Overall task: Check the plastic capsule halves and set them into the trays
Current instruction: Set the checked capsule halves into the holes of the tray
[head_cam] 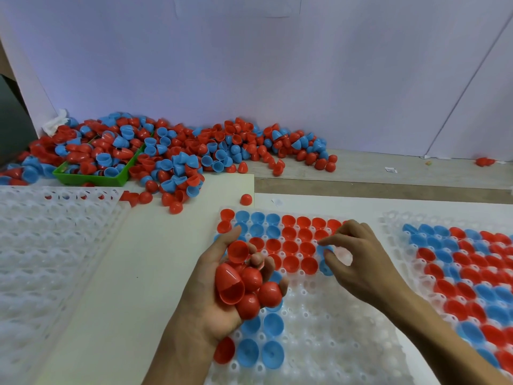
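Note:
My left hand [211, 301] is palm up over the left side of the middle white tray [333, 329] and cradles several red capsule halves [244, 284], one with its hollow side up. My right hand [358, 262] hovers over the same tray, with thumb and forefinger pinching a blue capsule half [327, 249] at a socket beside the red rows. The tray's far rows hold red and blue halves, hollow side up. A few more blue ones and one red sit near its front left.
A big pile of loose red and blue halves [172, 151] lies at the back left, spilling over a green bin [91, 179]. Empty white trays [50, 245] are stacked at the left. A nearly full tray [394, 218] lies at the right. One red half [246, 199] sits alone.

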